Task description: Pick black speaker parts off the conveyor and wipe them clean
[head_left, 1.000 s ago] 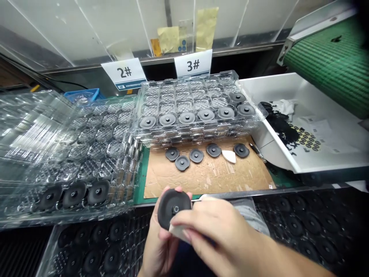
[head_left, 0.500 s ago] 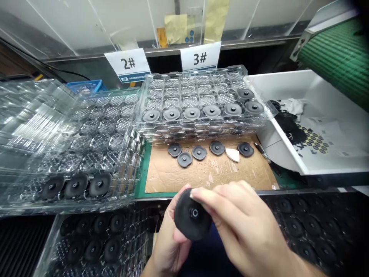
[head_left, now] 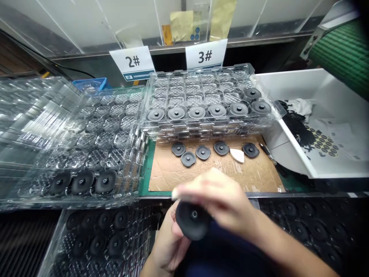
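My left hand [head_left: 170,243] grips a dark round rubber-like disc [head_left: 190,227] by its left edge, with the small round hub on its face turned up towards me. Across the disc's upper rim lies my right hand [head_left: 220,194], smeared by motion. Its fingertips are at or just above the rim, and whether they pinch it is unclear. Beyond both hands, several similar discs [head_left: 188,158] lie on a sheet of cardboard [head_left: 167,177], along with a white pad [head_left: 237,155] with a pointed end.
A stack of clear trays [head_left: 198,127] stands behind the cardboard, with discs in its front row. More clear trays [head_left: 127,161] stand left. On the right are a white bin [head_left: 296,154] and a pen-like tool [head_left: 267,153]. Lower trays hold dark discs [head_left: 115,244].
My right hand has moved left and slightly up along the disc's upper rim, its fingers now over the top. My left hand keeps its hold on the disc. The view has shifted slightly.
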Tool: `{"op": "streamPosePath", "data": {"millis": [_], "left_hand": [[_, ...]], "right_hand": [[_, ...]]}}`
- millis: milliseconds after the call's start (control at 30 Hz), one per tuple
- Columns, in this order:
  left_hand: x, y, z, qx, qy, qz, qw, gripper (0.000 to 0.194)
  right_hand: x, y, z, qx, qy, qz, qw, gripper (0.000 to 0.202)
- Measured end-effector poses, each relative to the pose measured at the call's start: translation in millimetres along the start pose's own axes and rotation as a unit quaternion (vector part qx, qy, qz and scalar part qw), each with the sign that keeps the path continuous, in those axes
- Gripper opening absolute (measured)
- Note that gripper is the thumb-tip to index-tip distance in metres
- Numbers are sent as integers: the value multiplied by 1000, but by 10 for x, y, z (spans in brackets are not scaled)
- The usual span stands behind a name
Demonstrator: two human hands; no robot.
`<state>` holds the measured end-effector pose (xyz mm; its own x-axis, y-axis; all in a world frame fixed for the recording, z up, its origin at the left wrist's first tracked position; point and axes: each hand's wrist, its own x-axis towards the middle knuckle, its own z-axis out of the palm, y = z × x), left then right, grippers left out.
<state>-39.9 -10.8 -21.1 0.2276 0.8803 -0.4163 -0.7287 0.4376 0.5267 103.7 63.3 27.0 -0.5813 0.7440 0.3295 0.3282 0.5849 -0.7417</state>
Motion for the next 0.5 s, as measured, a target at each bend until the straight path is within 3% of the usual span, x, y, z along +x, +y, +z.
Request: {"op": "streamPosePath", "data": {"millis": [67,133,233,300,400,500], "left_hand": [[1,27,-30,-38,-17,-18,999,60],[-10,46,-69,-76,-30,-32,996,58],[-25,44,-128,-110,-38,-26,993,55],[-25,36,-155,-126,-37,-20,991,55],[-15,41,-159,-132,-23,-21,991,55],[12,55,-126,-115,8,-2,993,53]], "right_hand": [[-50,313,60,-6,59,132,989,26],[-174,645,173,-27,78,216,973,27],[-437,1029,399,-17,53,250,967,25],[-574,1139,507,-6,56,273,961,25],[-606,996,490,2,94,299,950,27],[-469,514,314,3,133,290,948,24]]}}
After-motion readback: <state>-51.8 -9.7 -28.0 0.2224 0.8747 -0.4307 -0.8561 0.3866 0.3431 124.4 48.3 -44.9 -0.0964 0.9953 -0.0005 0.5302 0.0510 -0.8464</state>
